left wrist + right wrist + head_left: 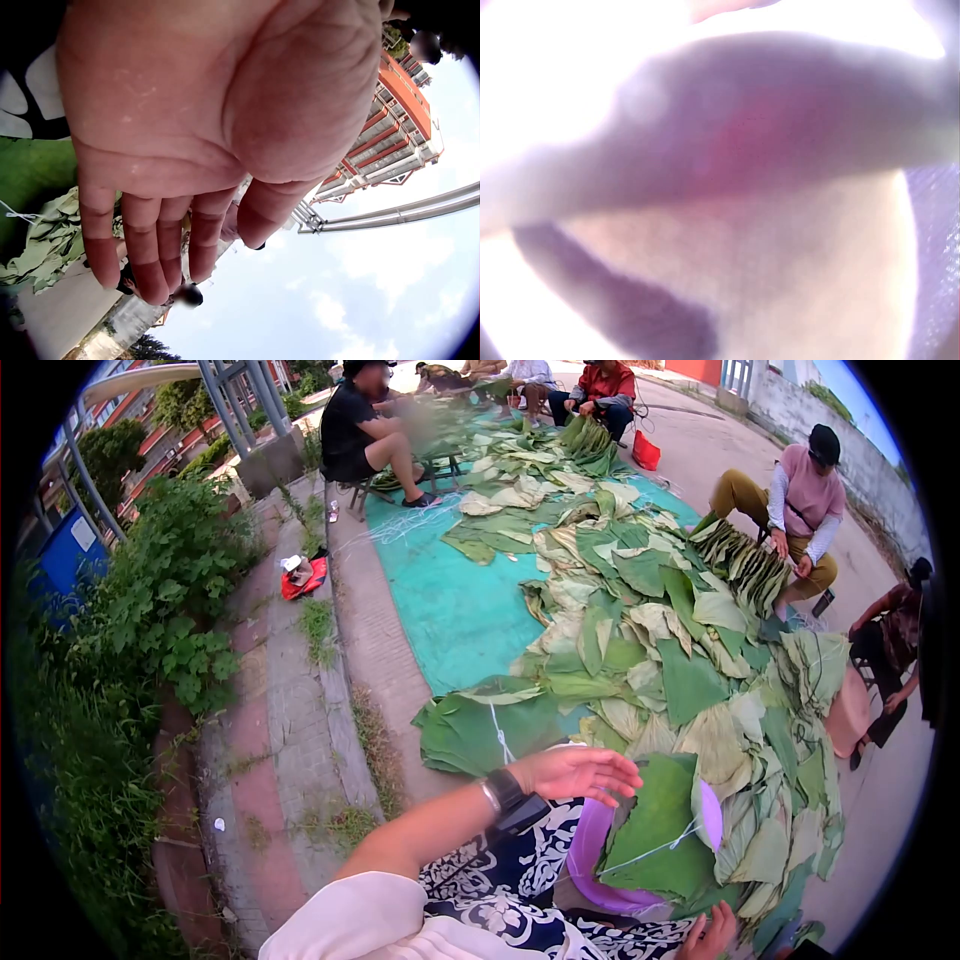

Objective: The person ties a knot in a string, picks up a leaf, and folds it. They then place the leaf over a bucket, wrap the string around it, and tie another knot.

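Observation:
A stack of large green leaves (pixel 655 835) lies on a round purple plastic object (pixel 588 838) at the person's knees, with a white string (pixel 660 848) running across it. My left hand (pixel 578 772) is raised beside the stack, fingers loosely bent and holding nothing. The left wrist view shows its bare palm (pixel 202 97) and relaxed fingers. At the bottom of the head view, my right hand (pixel 710 934) has its fingers spread near the lower edge of the stack. The right wrist view is too blurred and close to show what that hand touches.
Another string-tied leaf bundle (pixel 490 730) lies ahead on the left. Loose leaves (pixel 640 620) cover much of a green tarp (pixel 450 610). Several seated people work around it, one in a pink top (pixel 805 490) at right. Paving (pixel 290 760) and shrubs (pixel 170 600) border the left.

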The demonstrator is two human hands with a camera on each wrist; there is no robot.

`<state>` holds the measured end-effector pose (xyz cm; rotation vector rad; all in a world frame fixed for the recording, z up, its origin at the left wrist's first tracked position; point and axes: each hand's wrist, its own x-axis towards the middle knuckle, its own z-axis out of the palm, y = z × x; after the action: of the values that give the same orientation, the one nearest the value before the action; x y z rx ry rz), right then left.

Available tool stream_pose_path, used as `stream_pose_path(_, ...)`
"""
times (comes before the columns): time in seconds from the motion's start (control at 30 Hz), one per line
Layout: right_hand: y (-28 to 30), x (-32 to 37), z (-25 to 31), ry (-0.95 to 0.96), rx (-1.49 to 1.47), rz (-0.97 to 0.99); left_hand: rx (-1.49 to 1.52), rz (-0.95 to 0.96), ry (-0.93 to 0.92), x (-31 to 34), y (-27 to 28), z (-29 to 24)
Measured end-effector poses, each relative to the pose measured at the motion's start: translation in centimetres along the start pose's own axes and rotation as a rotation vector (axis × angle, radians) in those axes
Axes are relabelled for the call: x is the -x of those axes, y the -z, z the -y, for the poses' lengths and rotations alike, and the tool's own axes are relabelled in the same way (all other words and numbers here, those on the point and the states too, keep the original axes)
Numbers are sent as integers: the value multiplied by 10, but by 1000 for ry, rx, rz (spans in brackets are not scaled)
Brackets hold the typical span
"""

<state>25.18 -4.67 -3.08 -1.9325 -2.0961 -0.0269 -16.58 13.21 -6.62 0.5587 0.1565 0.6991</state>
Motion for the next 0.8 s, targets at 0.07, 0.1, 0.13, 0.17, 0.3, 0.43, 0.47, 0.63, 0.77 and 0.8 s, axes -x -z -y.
stream_pose_path(0.07,0,0,0,0,3,-1,-7,5,-1,0,0,-1)
stream_pose_path(0.1,1,1,0,0,5,0,-12,7,-1,0,0,0)
stream_pose_path(0.13,2,2,0,-4,19,15,-17,8,-2,1,0,0)
stream_pose_path(0.17,2,2,2,-6,31,24,-15,13,-5,1,0,0)
stream_pose_path(0.3,1,5,-1,-27,68,30,-28,27,-8,1,1,1)
stream_pose_path(0.43,8,9,5,-82,89,50,-44,18,6,0,2,2)
stream_pose_path(0.47,9,10,5,-82,98,51,-41,16,7,0,2,3)
stream_pose_path(0.63,10,12,6,-74,96,24,-59,32,8,0,1,5)
stream_pose_path(0.77,11,15,6,-45,65,-27,-49,8,24,-2,-1,7)
stream_pose_path(0.8,10,17,5,-47,59,-40,-48,4,28,-3,-1,8)
